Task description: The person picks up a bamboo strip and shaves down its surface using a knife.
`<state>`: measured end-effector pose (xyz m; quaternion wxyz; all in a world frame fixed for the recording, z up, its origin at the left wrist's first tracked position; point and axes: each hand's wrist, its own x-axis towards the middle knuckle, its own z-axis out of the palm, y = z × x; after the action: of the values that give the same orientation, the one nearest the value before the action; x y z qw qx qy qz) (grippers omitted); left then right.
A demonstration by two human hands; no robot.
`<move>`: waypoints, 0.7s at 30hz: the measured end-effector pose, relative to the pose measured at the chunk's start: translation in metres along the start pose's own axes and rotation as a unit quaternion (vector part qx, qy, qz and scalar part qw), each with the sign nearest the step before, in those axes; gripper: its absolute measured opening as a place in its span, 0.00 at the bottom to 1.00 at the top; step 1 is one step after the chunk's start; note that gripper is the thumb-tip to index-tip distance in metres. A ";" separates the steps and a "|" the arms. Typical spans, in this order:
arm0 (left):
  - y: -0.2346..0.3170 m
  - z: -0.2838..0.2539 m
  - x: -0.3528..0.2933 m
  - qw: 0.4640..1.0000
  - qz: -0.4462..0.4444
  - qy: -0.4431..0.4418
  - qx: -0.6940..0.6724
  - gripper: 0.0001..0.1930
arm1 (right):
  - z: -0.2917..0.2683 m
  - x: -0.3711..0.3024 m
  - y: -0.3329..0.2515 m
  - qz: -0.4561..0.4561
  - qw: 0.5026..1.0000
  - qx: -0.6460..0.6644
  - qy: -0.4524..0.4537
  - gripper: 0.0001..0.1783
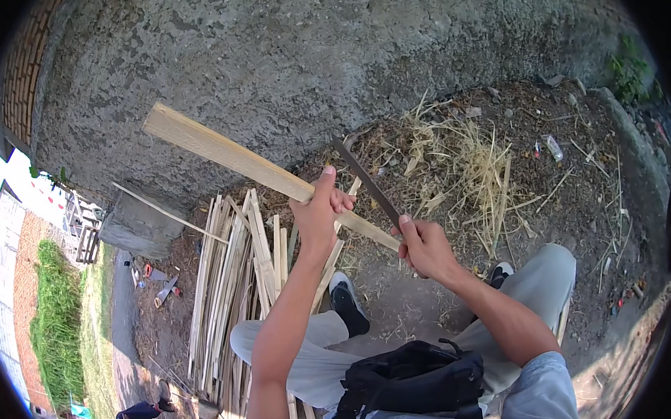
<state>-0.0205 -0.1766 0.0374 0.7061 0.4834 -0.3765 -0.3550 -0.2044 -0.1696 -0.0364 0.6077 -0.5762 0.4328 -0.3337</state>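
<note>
My left hand (318,215) is closed round a long, flat, pale bamboo slat (221,152), its thumb lying along the top. The slat slants from the upper left down to the right, its wide end in front of the wall. In my right hand (429,252) is a knife, its handle hidden in the closed fingers. The knife's long dark blade (369,184) points up and left, over the ground. Close by my right hand is the slat's lower end; whether the fingers touch it I cannot tell.
Many pale slats (225,280) lie in a pile left of my shoe (348,304). Dry shavings (470,167) cover the dirt ahead, below a rough concrete wall (283,47). A saw (166,292) lies farther left. A plastic bottle (553,148) is at right. Another person (141,413) shows at lower left.
</note>
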 end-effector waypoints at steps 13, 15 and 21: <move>0.059 -0.022 0.020 0.971 0.223 -0.082 -0.007 0.22 | 0.005 -0.003 -0.006 -0.006 0.999 -0.029 -0.013 0.27; 0.071 -0.023 0.025 0.983 0.175 -0.062 -0.011 0.19 | 0.008 -0.003 -0.012 -0.006 0.999 -0.029 -0.016 0.27; 0.066 0.003 0.027 0.992 0.111 0.008 -0.067 0.27 | 0.023 -0.003 -0.052 -0.041 0.998 -0.048 -0.006 0.26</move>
<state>-0.0016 -0.1827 0.1059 0.7747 0.3934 -0.3975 -0.2952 -0.1797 -0.1628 0.0146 0.5679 -0.6240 0.4204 -0.3337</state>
